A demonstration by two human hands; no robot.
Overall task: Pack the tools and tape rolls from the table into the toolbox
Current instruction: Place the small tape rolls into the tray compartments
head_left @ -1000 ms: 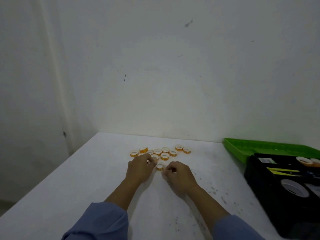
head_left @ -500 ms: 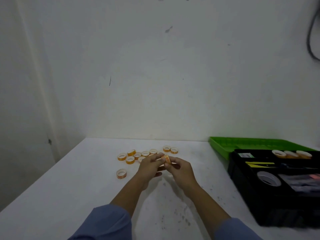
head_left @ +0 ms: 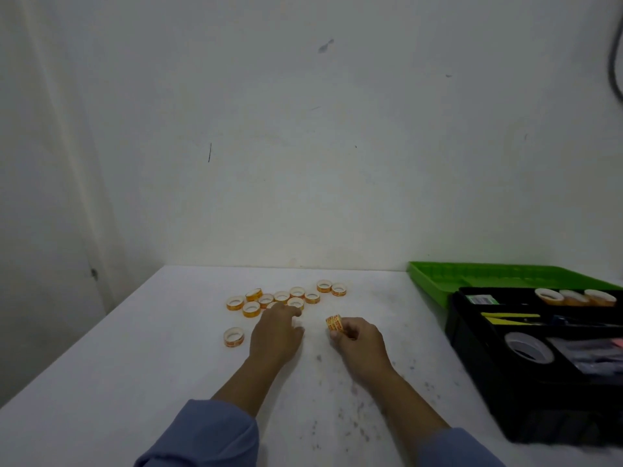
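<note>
above table (head_left: 168, 365), right hand (head_left: 362, 342) pinches tape roll (head_left: 333, 322), left hand (head_left: 274, 335) relaxed.

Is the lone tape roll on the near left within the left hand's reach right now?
Probably yes. The lone tape roll lies on the table just left of the left hand, nothing between them, and that hand appears to hold nothing.

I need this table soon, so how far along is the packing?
Done: three small rolls, a yellow tool and a big tape roll lie in the toolbox. In hand: the right hand pinches a small stack of rolls; the left hand reaches toward the cluster. Left: roughly ten rolls in that cluster and one lone roll on the table.
</note>
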